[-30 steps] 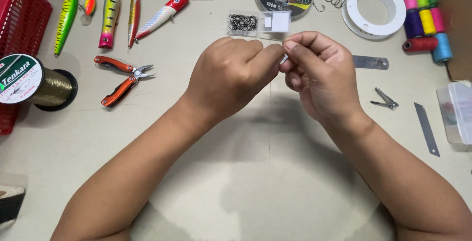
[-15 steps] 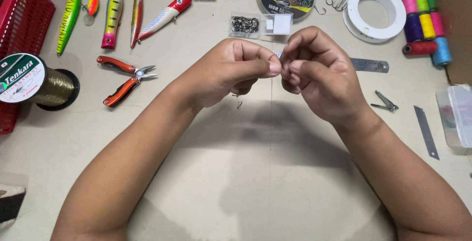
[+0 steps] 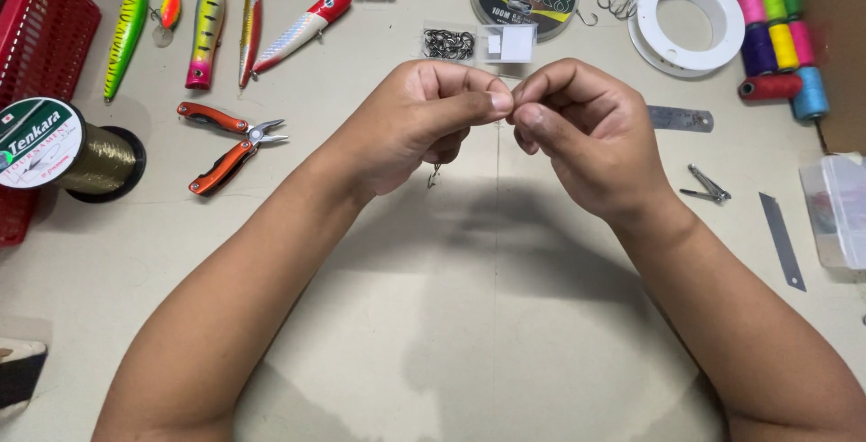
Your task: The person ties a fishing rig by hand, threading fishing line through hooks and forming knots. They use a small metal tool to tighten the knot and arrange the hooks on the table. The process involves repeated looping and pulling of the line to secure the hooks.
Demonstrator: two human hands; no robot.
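Our left hand (image 3: 424,122) and right hand (image 3: 577,135) pinch fingertips together, fingers closed; a small hook (image 3: 434,174) dangles below the left fingers.

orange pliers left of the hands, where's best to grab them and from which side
Grip the orange pliers across both handles, near their middle, coming from above. They lie flat on the table, handles splayed open toward the left and the small metal jaws pointing right, so the handle pair offers the widest, clearest hold.

Bright, even light falls from above onto the pale table (image 3: 505,334); soft, blurred shadows of the forearms spread beneath them; mild glare on the white spool (image 3: 690,18); focus is sharp throughout; slight wide-angle stretch at the edges.
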